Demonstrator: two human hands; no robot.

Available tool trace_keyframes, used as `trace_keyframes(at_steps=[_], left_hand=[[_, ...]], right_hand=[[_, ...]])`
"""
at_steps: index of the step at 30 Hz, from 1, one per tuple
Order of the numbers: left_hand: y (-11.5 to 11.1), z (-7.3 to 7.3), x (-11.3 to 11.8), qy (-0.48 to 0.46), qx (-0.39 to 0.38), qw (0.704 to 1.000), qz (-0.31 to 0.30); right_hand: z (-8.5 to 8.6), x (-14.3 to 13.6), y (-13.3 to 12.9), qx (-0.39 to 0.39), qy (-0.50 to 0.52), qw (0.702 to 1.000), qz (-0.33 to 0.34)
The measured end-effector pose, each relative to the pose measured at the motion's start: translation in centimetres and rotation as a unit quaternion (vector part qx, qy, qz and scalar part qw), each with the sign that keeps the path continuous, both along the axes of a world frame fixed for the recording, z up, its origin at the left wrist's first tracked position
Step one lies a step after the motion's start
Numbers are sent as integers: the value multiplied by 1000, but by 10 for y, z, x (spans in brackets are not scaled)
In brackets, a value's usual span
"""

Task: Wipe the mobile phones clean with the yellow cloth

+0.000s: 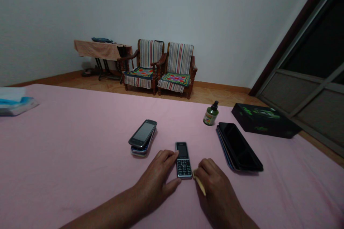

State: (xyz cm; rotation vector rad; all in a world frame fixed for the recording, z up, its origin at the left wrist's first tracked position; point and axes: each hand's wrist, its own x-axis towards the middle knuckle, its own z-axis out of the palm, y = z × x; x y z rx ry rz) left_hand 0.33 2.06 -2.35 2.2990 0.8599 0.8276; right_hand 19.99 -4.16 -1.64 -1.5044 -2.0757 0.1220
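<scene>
A keypad mobile phone (184,167) lies face up on the pink cloth, screen end pointing away from me. My left hand (158,175) steadies it from the left, fingertips at the screen's side edge and thumb at the lower left corner. Close to the phone's lower right edge, my right hand (215,186) is closed around a thin pale yellow piece (200,186) that looks like folded cloth. Part of that piece is hidden in the fingers. Left of the phone sits a small stack of phones with a touchscreen phone (143,133) on top.
To the right lies a stack topped by a black tablet (239,146). Behind it are a green spray bottle (211,113) and a black box (264,120). A white and blue packet (16,102) rests far left. Two wooden chairs (176,59) stand beyond the pink-covered surface (80,132).
</scene>
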Motion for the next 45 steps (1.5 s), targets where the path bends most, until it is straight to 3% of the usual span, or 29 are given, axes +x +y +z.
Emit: trace_keyframes(at_steps=[3,7,11,19,23,27,36,45], left_hand=[[0,0,0,-2,4,1000,1],[0,0,0,-1,4,1000,1],[1,-1,0,2,-1,1000,3],[1,0,2,7,5,1000,0],[0,0,2,7,4,1000,1],[1,-3,2,4,5,1000,0],[1,-5,2,-7,24,1000,-4],[-2,0,1,-3,14,1000,2]], right_hand=[[2,5,4,11,57,998,-15],[5,3,8,21,152,988,10],[4,2,10,-4,185,982,31],[9,1,1,-26,125,991,29],[12,-1,0,1,153,988,30],[8,-4,1,10,160,986,44],[2,-21,-1,-14,71,996,55],[6,-15,-3,-2,51,999,6]])
